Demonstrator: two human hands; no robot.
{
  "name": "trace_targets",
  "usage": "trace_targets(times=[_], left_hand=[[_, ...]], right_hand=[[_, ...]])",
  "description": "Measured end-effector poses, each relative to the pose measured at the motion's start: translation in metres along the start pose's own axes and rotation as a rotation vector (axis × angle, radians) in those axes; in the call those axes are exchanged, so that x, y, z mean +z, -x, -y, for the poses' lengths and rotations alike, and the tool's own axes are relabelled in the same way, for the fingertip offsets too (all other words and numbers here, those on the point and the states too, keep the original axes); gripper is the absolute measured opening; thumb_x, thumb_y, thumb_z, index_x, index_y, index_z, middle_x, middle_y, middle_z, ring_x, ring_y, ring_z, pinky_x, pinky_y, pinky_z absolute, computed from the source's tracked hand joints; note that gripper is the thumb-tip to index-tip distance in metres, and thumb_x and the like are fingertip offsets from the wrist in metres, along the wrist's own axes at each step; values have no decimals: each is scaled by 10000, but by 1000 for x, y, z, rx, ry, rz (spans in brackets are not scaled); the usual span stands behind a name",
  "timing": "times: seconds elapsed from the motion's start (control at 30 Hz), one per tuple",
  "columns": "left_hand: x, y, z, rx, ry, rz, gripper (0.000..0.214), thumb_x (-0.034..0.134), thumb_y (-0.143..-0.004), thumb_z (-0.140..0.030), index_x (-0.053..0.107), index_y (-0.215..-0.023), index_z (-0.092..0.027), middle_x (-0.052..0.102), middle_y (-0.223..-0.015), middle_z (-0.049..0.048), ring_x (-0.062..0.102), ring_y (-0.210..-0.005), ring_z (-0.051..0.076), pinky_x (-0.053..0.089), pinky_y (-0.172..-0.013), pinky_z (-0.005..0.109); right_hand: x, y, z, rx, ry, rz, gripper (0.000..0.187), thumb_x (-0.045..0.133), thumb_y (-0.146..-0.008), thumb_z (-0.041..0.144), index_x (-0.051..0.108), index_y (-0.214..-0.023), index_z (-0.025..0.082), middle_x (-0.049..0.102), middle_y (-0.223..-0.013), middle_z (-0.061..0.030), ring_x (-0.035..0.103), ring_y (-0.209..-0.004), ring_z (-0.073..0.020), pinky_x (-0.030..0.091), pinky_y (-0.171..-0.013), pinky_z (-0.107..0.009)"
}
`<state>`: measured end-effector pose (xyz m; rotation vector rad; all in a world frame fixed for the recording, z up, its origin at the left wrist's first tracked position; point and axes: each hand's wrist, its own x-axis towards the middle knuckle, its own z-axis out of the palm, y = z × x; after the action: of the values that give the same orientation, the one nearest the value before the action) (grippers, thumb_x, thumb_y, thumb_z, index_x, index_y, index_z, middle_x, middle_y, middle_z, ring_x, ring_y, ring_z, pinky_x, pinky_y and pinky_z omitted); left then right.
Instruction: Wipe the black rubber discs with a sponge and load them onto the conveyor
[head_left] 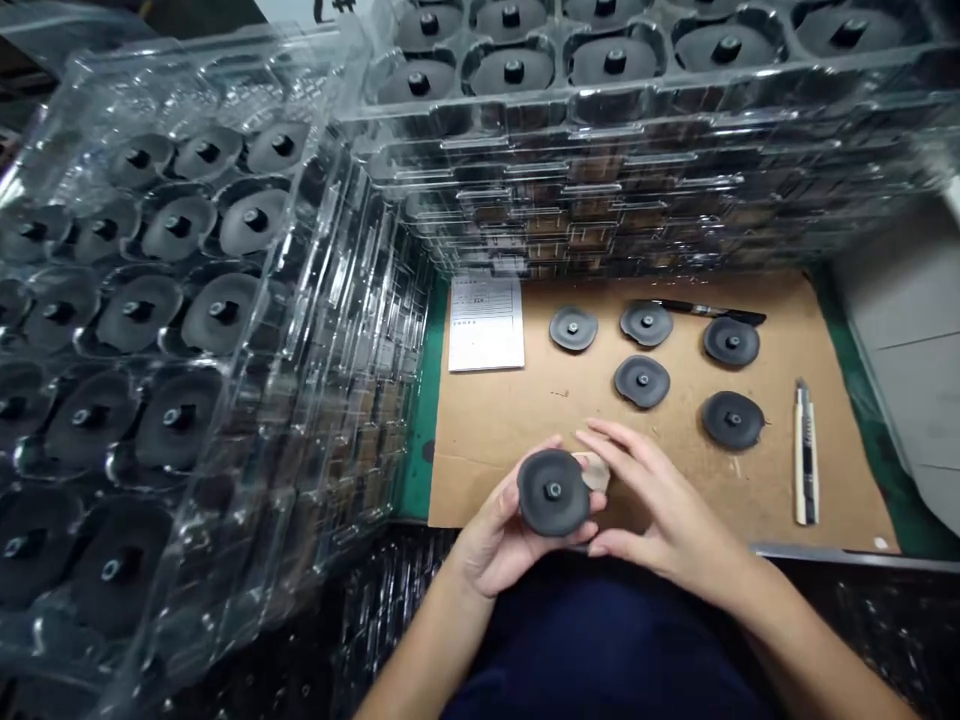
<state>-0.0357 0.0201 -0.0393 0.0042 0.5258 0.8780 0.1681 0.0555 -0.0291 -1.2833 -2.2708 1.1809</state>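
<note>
My left hand (504, 535) is closed around a black round rubber disc (553, 515) with a short stub and a metal-ringed hole at its middle. The disc is held above the front of the cardboard, stub side up. Just right of it, a small beige piece (595, 472) shows by my left fingertips; what it is I cannot make out. My right hand (649, 500) is beside the disc, fingers stretched and thumb apart, with nothing visible gripped. Similar discs lie on the cardboard beyond, such as one grey-black disc (628, 388) and another (720, 428).
A cardboard sheet (487, 430) covers the green work surface. On it lie a white paper form (486, 345), a black marker (697, 308) and a box cutter (806, 455). Tall stacks of clear plastic trays (352, 330) holding discs wall in the left and the back (600, 150).
</note>
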Motion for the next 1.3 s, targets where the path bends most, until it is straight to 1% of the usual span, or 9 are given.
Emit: trace_targets(times=[0.13,0.27,0.4,0.7,0.77,0.9,1.07,1.23,1.3], left_hand=[[-1,-7,-4,133,106,-147,451,605,-819,-335,490,-1254,-354,455,-1389,23,503,-1202,322,451,-943,367],[-2,-16,-7,215,166,-246,455,587,-836,-322,449,-1270,-333,466,-1385,64,464,-1245,302,408,-1000,347],[-1,-21,-10,272,196,-309,581,615,-809,-356,343,-1320,-314,507,-1337,132,457,-1251,305,388,-1022,364],[13,-33,-10,332,55,-333,419,558,-855,-252,464,-1261,-215,537,-1309,128,483,-1223,317,381,-1041,425],[17,-36,-6,337,-4,-321,427,593,-831,-250,500,-1244,-192,530,-1320,123,487,-1223,302,386,-1042,409],[25,-33,0,317,-127,-330,500,671,-771,-230,520,-1248,-216,550,-1304,99,504,-1211,250,422,-1015,341],[34,-22,1,331,-227,-343,486,699,-742,-226,560,-1207,-250,612,-1218,75,598,-1087,234,488,-933,318],[44,-13,6,304,-303,-357,461,718,-721,-217,592,-1164,-219,663,-1116,77,601,-1076,233,495,-910,318],[47,-9,5,298,-299,-330,505,739,-695,-200,585,-1174,-236,654,-1146,66,607,-1064,237,500,-906,328]], right_hand=[[22,3,-18,247,131,-135,489,543,-846,415,455,-1305,272,442,-1213,-121,575,-963,-229,533,-803,-391],[45,-1,-22,144,257,-59,440,572,-832,268,512,-1268,251,455,-1226,-119,545,-967,-247,512,-827,-423],[54,-9,-21,54,170,-137,395,502,-846,178,545,-1238,164,496,-1133,-138,547,-902,-212,514,-798,-380],[10,-24,-19,397,-457,-251,228,482,-903,301,594,-1095,248,640,-900,-11,580,-614,-99,491,-561,-217],[-5,-33,-3,331,-507,-305,239,505,-895,279,563,-1127,267,634,-984,-2,603,-720,-104,500,-636,-215],[-17,-46,34,-12,-311,-350,270,485,-888,170,544,-1149,210,603,-1077,-33,557,-978,-151,444,-866,-285],[-20,-44,51,-137,-201,-74,207,434,-884,122,557,-1043,172,630,-947,-19,561,-867,-142,437,-791,-297],[-24,-38,59,-265,-78,-310,213,426,-866,121,568,-1026,121,631,-897,-62,545,-806,-171,418,-735,-335],[-23,-29,63,-326,-117,-281,231,435,-853,97,559,-1046,127,638,-902,-57,542,-783,-162,419,-717,-324]])
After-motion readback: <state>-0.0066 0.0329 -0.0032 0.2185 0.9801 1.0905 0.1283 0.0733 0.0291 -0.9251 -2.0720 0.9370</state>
